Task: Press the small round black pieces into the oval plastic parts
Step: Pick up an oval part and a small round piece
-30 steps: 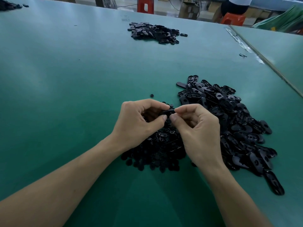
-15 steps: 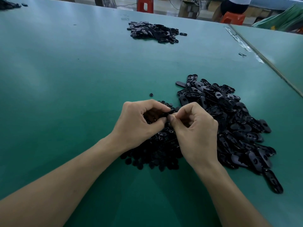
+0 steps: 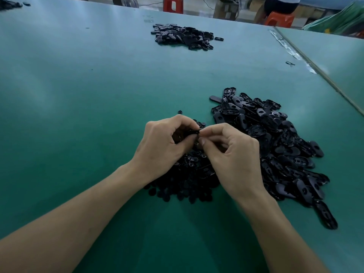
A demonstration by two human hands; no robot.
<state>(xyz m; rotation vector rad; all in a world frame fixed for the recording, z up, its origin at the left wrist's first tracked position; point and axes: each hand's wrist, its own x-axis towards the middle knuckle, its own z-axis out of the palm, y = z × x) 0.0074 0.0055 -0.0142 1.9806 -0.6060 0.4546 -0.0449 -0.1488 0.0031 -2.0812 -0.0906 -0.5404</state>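
green surface (image 3: 78,95) | red stool (image 3: 173,5) far beyond left hand (image 3: 163,142) | orange stool (image 3: 279,19) far beyond right hand (image 3: 234,152)

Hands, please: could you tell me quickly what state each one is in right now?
Left hand: fingers curled, gripping a small black part.
Right hand: thumb and forefinger pinching the same black part.

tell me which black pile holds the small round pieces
The low pile beneath the left hand and right hand; the right pile and the far pile hold longer oval parts.
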